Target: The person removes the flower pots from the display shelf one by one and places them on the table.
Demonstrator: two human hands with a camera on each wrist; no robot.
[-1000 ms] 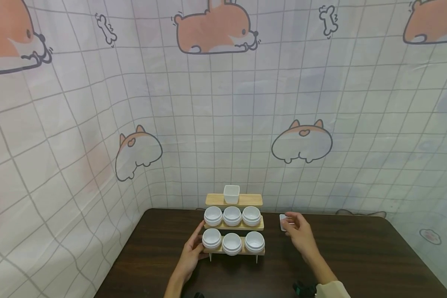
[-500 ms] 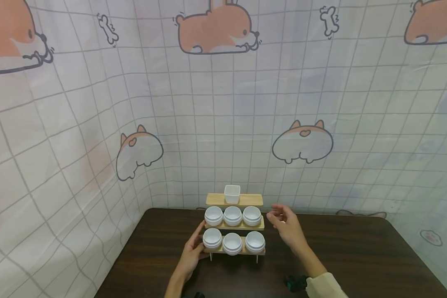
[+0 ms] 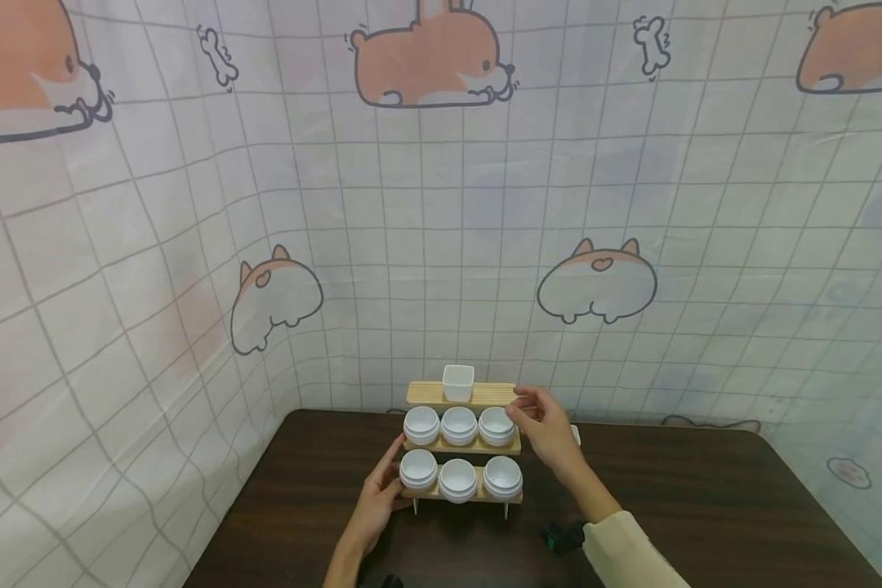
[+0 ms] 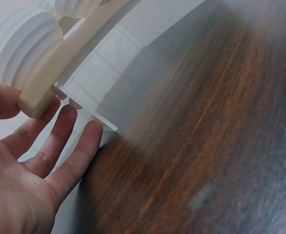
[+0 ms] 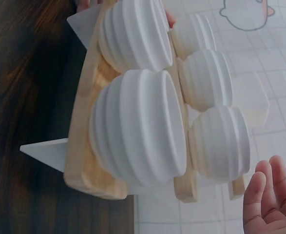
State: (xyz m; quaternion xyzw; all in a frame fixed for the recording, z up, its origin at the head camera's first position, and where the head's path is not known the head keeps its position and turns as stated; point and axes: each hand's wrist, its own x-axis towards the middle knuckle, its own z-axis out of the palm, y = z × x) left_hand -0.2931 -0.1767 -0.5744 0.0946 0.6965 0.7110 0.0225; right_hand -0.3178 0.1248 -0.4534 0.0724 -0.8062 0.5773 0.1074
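Observation:
A three-tier stand of pale wooden boards (image 3: 494,394) on white supports is on the dark table. Its lower and middle tiers carry several round ribbed white bowls (image 3: 459,482); one square white cup (image 3: 458,384) stands on the top tier. My left hand (image 3: 371,502) holds the left end of the lower board (image 4: 47,73), thumb over the end and other fingers below. Beside the right ends of the upper tiers, my right hand (image 3: 547,433) has its fingers loosely bent, with nothing in them. In the right wrist view its fingers (image 5: 254,192) appear just past the board ends.
A small white object (image 3: 576,434) lies on the table behind my right hand, mostly hidden. The dark wood table (image 3: 669,490) reaches back to a gridded curtain (image 3: 426,204) with cartoon dogs. A cable (image 3: 709,422) runs along the table's back edge.
My right hand has moved left, away from the white object on the table, to the stand's upper right side. My left hand and the stand stay put.

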